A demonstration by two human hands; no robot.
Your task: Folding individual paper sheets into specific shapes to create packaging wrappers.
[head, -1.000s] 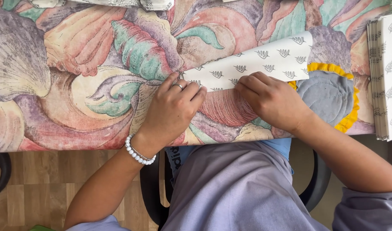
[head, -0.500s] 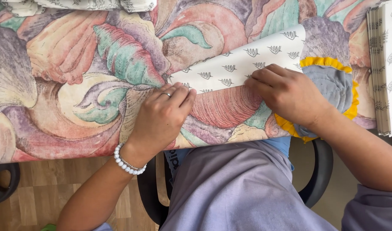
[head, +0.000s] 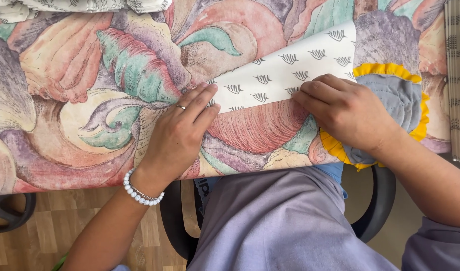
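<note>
The white cloth [head: 290,73] with small grey leaf prints lies flat on the bench [head: 64,90], a little right of the middle, and it runs as a slanted band from your hands up toward the far right. Its lower edge looks folded and straight. Your left hand [head: 182,133] rests on the near left end of this cloth, with the fingers stretched out flat and pressing down; it is open and grips nothing. There is a ring on one finger and a bracelet of white beads [head: 139,190] on the wrist. Your right hand [head: 345,113] lies on the lower edge of the cloth further right, with the fingers bent and the tips pressing on the fold; I cannot tell if it pinches the cloth. Just under and beside this hand lies a round grey quilted piece with a yellow frill [head: 395,85]. The bench is covered with a big cloth with painted shells. At the right edge stands a stack of folded printed cloths [head: 458,75].
</note>
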